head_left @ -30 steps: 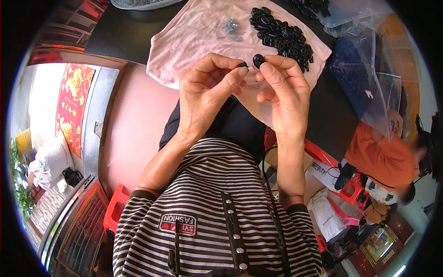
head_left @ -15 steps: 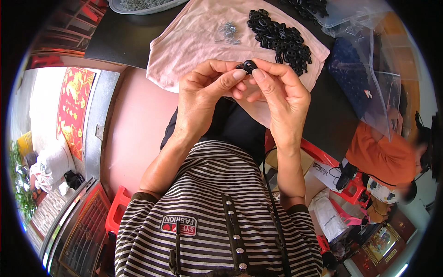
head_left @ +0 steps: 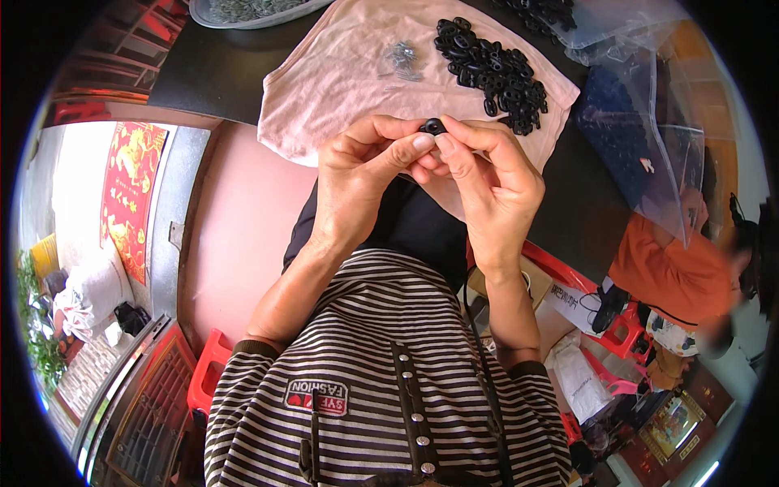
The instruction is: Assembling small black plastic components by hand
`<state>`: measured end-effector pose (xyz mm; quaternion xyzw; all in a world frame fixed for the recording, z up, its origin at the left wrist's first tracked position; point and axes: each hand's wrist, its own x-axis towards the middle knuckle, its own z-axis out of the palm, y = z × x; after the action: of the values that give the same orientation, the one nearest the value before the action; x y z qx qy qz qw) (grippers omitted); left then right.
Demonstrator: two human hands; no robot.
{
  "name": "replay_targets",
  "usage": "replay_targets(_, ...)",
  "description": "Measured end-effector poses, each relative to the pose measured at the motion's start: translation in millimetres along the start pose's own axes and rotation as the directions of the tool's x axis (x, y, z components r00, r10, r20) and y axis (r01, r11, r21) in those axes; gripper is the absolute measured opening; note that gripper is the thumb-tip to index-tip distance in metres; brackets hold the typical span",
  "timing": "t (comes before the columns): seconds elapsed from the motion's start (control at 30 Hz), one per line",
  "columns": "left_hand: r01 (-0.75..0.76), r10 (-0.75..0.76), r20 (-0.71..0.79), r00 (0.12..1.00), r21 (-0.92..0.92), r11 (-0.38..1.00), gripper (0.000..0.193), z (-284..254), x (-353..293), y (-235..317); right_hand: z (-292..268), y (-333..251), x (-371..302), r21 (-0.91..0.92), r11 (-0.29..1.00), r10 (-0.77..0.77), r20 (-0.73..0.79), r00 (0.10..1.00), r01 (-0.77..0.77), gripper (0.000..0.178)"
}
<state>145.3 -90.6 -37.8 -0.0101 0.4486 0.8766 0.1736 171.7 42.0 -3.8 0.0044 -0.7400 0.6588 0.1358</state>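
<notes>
A small black plastic ring-shaped piece (head_left: 433, 127) is pinched between both hands, above the near part of a pink cloth. My left hand (head_left: 361, 166) grips it from the left between thumb and forefinger. From the right, my right hand (head_left: 495, 166) closes thumb and forefinger on the same piece, the fingertips of both hands nearly touching. Beyond them on the pink cloth (head_left: 341, 73) lies a heap of black oval plastic pieces (head_left: 495, 77). To the left of that heap is a little pile of thin silvery metal pins (head_left: 402, 58).
The cloth covers part of a dark table (head_left: 219, 69). At the far edge stands a tray of small metal pieces (head_left: 256, 11). Clear plastic bags (head_left: 649, 122) lie at the right. A person in an orange top (head_left: 673, 272) sits there; a red stool (head_left: 209, 369) stands at left.
Both hands have come slightly nearer to me, with the fingertips closer together. The black piece has turned and shows less of itself between the fingers.
</notes>
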Motion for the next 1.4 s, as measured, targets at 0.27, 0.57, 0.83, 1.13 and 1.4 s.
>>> replay_targets(0.27, 0.033, -0.034, -0.040, 0.999, -0.023, 0.999, 0.017, 4.6, -0.8, 5.2, -4.4, 4.1, 4.3, -0.172, 0.978, -0.115, 0.019, 0.993, 0.116, 0.022)
replay_targets(0.57, 0.107, -0.109, -0.003, 0.994, -0.169, 0.980, 0.015, 5.4, -0.8, 0.9, -6.0, -0.7, 4.6, -0.444, 0.859, -0.261, 0.051, 0.964, 0.256, 0.033)
replay_targets(0.83, -0.153, 0.152, 0.013, 0.988, 0.120, 0.981, 0.016, 9.7, 1.7, 3.5, -22.4, -13.7, 4.1, -0.268, 0.955, -0.118, 0.060, 0.991, 0.130, 0.029)
replay_targets(1.13, -0.381, 0.277, 0.389, 0.879, 0.222, 0.897, 0.023, -9.8, 16.2, 2.5, -35.3, -17.4, 3.8, -0.059, 0.998, -0.016, 0.166, 0.986, 0.026, 0.024)
replay_targets(1.4, -0.488, 0.385, 0.383, 0.839, 0.219, 0.845, 0.013, -5.0, 14.3, -8.1, -40.5, -10.4, 1.0, -0.145, 0.985, -0.058, 0.234, 0.971, 0.093, 0.021)
